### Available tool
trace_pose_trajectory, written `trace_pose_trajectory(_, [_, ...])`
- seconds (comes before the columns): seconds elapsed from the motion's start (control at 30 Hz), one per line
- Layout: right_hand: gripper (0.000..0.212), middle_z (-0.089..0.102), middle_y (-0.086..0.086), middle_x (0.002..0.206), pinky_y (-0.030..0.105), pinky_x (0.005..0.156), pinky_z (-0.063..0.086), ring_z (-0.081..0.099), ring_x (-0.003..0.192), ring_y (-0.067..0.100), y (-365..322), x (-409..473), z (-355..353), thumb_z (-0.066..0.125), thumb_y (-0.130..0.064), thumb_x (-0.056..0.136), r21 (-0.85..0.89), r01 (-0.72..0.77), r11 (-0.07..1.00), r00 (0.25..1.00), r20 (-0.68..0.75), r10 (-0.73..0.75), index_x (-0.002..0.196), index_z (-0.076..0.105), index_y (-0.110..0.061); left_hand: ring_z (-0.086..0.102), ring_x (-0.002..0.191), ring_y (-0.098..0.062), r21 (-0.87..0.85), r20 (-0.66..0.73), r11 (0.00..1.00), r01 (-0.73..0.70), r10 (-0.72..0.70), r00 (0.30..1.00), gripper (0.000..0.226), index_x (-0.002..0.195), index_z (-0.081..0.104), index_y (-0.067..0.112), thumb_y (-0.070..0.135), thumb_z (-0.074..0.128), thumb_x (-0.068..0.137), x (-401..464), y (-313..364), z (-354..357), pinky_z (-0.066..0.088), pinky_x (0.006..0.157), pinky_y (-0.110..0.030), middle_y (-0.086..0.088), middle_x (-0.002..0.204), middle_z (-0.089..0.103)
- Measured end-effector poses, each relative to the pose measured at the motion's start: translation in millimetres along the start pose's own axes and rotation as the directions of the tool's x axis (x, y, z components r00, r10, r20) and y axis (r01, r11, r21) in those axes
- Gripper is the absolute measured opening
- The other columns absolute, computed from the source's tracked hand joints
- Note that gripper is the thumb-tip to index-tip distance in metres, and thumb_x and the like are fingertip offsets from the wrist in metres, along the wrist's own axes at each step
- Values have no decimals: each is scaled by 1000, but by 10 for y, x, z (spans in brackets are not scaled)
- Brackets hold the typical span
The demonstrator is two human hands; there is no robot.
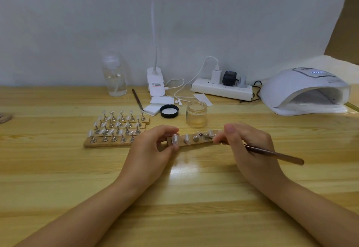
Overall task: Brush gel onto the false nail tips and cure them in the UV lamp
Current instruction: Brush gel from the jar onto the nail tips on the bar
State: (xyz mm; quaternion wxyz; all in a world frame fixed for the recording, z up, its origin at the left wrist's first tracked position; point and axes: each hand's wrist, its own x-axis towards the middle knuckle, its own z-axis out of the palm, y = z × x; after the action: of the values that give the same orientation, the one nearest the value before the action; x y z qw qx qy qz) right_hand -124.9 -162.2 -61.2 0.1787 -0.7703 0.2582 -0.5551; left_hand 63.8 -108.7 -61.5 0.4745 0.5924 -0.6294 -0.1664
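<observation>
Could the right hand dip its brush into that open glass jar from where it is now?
Probably yes. The glass jar stands uncapped just behind the strip the left hand holds, its black lid beside it. Nothing stands between the jar and the right hand gripping the brush.

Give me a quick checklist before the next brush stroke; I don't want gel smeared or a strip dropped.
1. Left hand holds the strip by its end: ok.
2. Right hand grips the brush: ok.
3. Bristles on a nail tip: cannot tell, blurred.
4. Gel jar open, lid beside it: ok.
5. UV lamp powered, display lit: ok.
6. Lamp opening free for the strip: cannot tell.
</observation>
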Motion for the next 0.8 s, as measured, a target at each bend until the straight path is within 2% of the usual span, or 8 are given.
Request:
trace_pose_trajectory(0.1, [46,62,-4,55,16,59,47,60,56,3,12,-27,-9,40,-32,89,41,-62,997,998,-5,62,60,66,-10,58,98,3,53,0,999,2,-2,1000,39,105,61,30,6,71,76,2,0,-2,45,89,-16,20,97,62])
trace_pose_trajectory(0.3, [33,62,-16,69,9,66,43,60,68,-6,-18,23,5,43,-30,89,-8,-16,1000,1000,-6,16,71,66,-15,54,98,9,96,-8,995,4,-4,1000,39,106,60,32,8,71,77,5,-6,-15,43,85,-14,23,96,61])
trace_pose_trajectory(0.43, [42,60,-3,48,8,55,41,57,49,-1,-19,-19,-12,41,-40,86,137,-173,975,984,55,167,57,64,-19,54,98,9,91,-7,996,-1,2,1000,41,101,57,37,6,70,77,11,7,-8,42,84,-12,22,95,62])
trace_pose_trajectory(0.57, [45,55,-1,43,11,57,40,53,44,3,-39,-23,-30,36,-43,87,169,-142,975,989,-19,147,55,60,-22,54,95,13,93,-7,996,-4,4,1000,40,100,59,34,4,69,77,13,-9,-1,37,80,-3,21,95,63])
trace_pose_trajectory(0.63, [49,55,4,42,13,52,41,51,41,7,-48,-13,-45,37,-55,87,228,-160,960,984,-42,174,59,60,-22,53,95,14,97,-5,995,-7,8,1000,39,102,60,31,3,69,77,14,-20,-2,37,79,-1,20,95,63])
trace_pose_trajectory(0.7, [62,53,5,39,8,48,39,48,36,6,-48,-13,-57,33,-72,81,254,-202,946,975,-40,218,59,60,-20,54,95,13,112,2,994,-15,15,1000,39,105,61,30,4,69,77,16,-27,-2,37,79,-1,21,93,63])
trace_pose_trajectory(0.8, [58,55,4,43,5,52,40,51,40,2,-41,-5,-68,31,-67,84,215,-172,961,982,-40,184,63,60,-22,54,94,11,129,16,992,-13,11,1000,40,110,61,28,5,69,78,20,-29,-2,36,80,1,20,92,62])
